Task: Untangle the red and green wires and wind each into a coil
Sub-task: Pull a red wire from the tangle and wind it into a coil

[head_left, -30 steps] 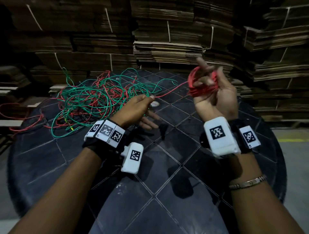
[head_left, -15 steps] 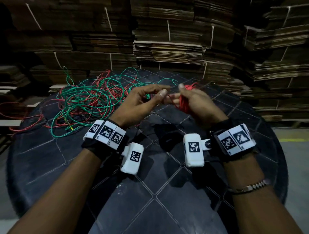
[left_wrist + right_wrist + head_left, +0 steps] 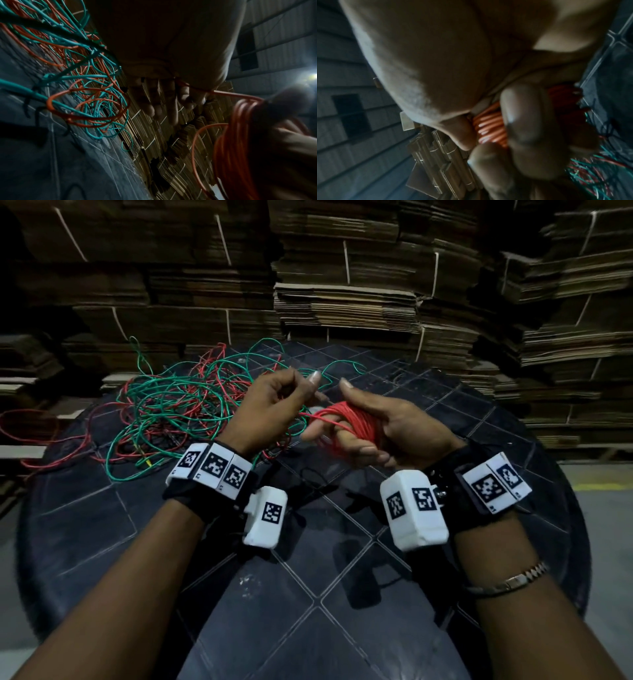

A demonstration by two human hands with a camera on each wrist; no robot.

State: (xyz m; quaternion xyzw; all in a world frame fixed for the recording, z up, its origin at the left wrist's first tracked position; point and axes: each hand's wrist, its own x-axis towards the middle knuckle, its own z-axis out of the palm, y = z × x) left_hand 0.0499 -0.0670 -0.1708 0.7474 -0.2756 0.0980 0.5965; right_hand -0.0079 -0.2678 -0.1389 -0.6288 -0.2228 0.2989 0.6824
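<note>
A second ago the right hand (image 3: 394,426) was raised at the upper right of the frame with the red coil (image 3: 352,422) wrapped round its spread fingers; now it has dropped to the centre, fingers curled through the coil, beside the left hand (image 3: 274,402), whose thumb and fingers pinch the red wire (image 3: 228,94) feeding into it. One more turn has likely just gone on, so winding the red is under way. Most of the red wire and all the green wire (image 3: 171,405) still lie tangled at the left centre on the black table (image 3: 308,628).
</note>
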